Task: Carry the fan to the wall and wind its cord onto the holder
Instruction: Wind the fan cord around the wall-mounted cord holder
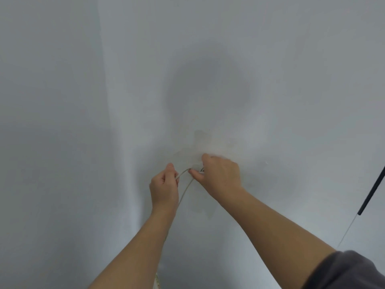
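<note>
the thin white cord (186, 189) loops between both hands, close against the plain pale grey wall (270, 80). the left hand (164, 184) grips it in curled fingers; the right hand (218, 174) pinches it at the wall. a dark slanted rod (373, 190) sits well apart at the right edge.

no text, label, brand or number can be read anywhere here

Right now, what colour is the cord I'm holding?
Off-white. The head view shows the cord best, running between the left hand and right hand.
</note>
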Motion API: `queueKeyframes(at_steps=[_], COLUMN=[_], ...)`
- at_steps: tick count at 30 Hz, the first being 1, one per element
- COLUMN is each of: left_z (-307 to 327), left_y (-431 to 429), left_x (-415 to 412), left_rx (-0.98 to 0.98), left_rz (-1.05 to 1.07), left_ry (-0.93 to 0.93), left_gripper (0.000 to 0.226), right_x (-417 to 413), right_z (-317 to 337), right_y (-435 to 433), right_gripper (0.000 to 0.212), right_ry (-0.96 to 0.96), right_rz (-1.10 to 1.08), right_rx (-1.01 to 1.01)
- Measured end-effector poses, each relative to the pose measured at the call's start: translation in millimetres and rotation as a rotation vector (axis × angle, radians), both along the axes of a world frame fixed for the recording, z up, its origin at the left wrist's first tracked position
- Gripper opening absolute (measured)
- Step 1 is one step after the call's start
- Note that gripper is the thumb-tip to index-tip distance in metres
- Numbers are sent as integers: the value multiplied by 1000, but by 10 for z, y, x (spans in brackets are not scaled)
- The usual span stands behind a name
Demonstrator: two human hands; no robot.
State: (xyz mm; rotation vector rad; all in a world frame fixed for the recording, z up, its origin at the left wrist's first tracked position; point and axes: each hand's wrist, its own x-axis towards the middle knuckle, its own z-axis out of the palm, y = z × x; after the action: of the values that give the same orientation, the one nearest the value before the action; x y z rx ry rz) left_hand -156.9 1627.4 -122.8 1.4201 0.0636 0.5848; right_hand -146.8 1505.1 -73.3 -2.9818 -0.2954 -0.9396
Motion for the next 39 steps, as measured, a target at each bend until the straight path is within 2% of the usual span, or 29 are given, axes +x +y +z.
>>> queueKeyframes(at_steps=[13, 18, 22, 25, 26, 28, 31, 34, 36, 39], left_z=[40, 18, -28, -60, -63, -73, -104, -126, -137, -153], left_y=[-83, -98, -91, -85, -87, -100, -110, -107, -118, -159], left_x=[30, -19, -7, 13, 14, 11, 16, 44, 56, 48], left_rx=[85, 142, 162, 177, 185, 209, 244, 309, 328, 352], left_rz=[-52, -71, -67, -76, -78, -84, -91, -87, -99, -117], left_ry=[-14, -15, -12, -14, -17, -25, -8, 6, 10, 5], left_gripper=[46, 45, 43, 43, 44, 47, 47, 45, 44, 43], right_x=[116, 134, 128, 97, 82, 93, 138, 147, 151, 118], right_z=[30, 23, 53, 84, 98, 122, 169, 255, 282, 283], right_y=[-51, -115, -151, -196, -205, -243, -313, -379, -430, -481], right_gripper=[31, 26, 24, 5, 5, 6, 6, 30, 35, 29], right_ry=[55, 70, 57, 0, -13, -38, -101, -138, -138, -118], right_rz=[-2, 47, 86, 127, 141, 155, 209, 220, 232, 304], right_rx=[273, 316, 232, 194, 174, 82, -179, -421, -473, -472])
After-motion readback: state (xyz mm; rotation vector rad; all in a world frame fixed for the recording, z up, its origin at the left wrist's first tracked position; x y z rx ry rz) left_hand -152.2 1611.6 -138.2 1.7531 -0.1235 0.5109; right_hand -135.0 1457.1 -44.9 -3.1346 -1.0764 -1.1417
